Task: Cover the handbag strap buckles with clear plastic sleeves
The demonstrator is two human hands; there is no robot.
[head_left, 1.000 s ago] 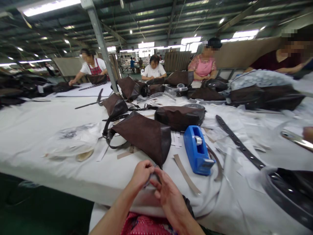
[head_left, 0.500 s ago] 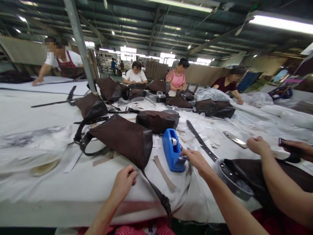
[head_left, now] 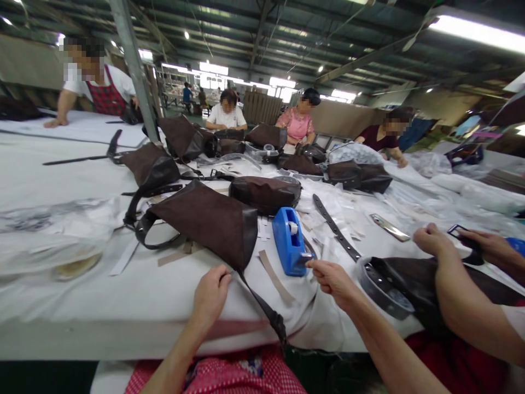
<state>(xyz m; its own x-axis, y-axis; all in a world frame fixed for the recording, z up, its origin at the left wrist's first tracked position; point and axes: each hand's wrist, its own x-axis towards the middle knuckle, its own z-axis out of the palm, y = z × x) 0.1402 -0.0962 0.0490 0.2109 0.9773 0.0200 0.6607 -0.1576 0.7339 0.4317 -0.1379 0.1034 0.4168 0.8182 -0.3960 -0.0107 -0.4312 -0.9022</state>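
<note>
A blue tape dispenser (head_left: 283,241) stands on the white-covered table, its cutting end facing me. My right hand (head_left: 334,280) is closed in a pinch right at that cutting edge; whatever lies between the fingertips is too small to make out. My left hand (head_left: 211,293) is closed, thumb against the curled fingers, beside the lower corner of a dark brown bag (head_left: 209,219); anything in it is hidden. From that corner a black strap (head_left: 262,306) with a buckle runs over the table's front edge. A beige strip (head_left: 273,276) lies between bag and dispenser.
At right, a co-worker's hands (head_left: 430,239) are over another dark bag (head_left: 435,279) and a coiled strap (head_left: 385,290). A phone (head_left: 389,227) and studded strap (head_left: 334,227) lie nearby. More brown bags (head_left: 264,194) and plastic wrapping (head_left: 53,235) cover the table; several people work beyond.
My right hand has drawn slightly toward me from the dispenser's cutting end. My left hand has shifted slightly, staying by the bag's corner. The view has tilted down a little.
</note>
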